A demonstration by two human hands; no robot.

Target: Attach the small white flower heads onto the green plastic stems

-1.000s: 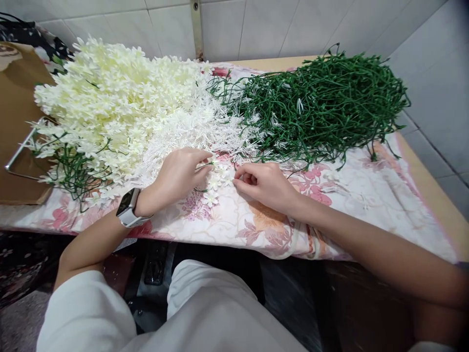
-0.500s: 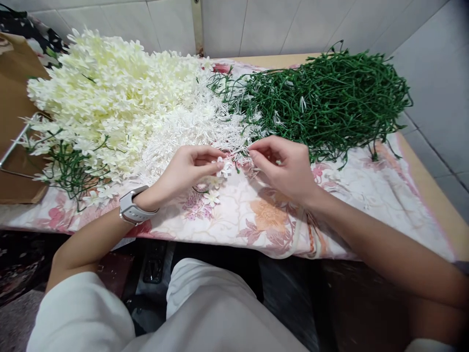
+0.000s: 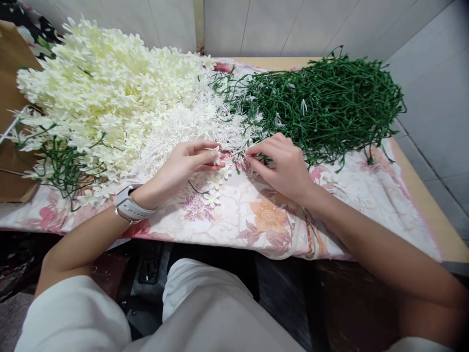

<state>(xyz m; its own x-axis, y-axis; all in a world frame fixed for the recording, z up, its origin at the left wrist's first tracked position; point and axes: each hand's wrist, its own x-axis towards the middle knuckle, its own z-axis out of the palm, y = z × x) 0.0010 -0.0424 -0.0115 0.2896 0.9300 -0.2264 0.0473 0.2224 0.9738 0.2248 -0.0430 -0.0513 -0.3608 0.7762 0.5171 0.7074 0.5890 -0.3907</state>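
Between the thumb and fingers of my left hand [image 3: 188, 164] is a small white artificial flower [image 3: 217, 155]. My right hand [image 3: 282, 161] is pinched at the near edge of a heap of thin white stamen pieces [image 3: 194, 122]; whatever lies between its fingertips is too small to make out. A gap separates the two hands. Below my left hand, a loose white flower [image 3: 211, 198] and a thin green stem [image 3: 196, 188] lie on the floral cloth [image 3: 234, 225].
A large pile of cream artificial flowers [image 3: 106, 83] rises at the left, beside a cardboard box [image 3: 18, 186] with a metal wire [image 3: 12, 122]. Tangled green stems [image 3: 340, 102] are heaped at the right. A tiled wall [image 3: 274, 29] stands behind the table.
The flower in my left hand has turned and shifted slightly left and up. My right hand has moved a little left, still pinched. The view has shifted slightly.
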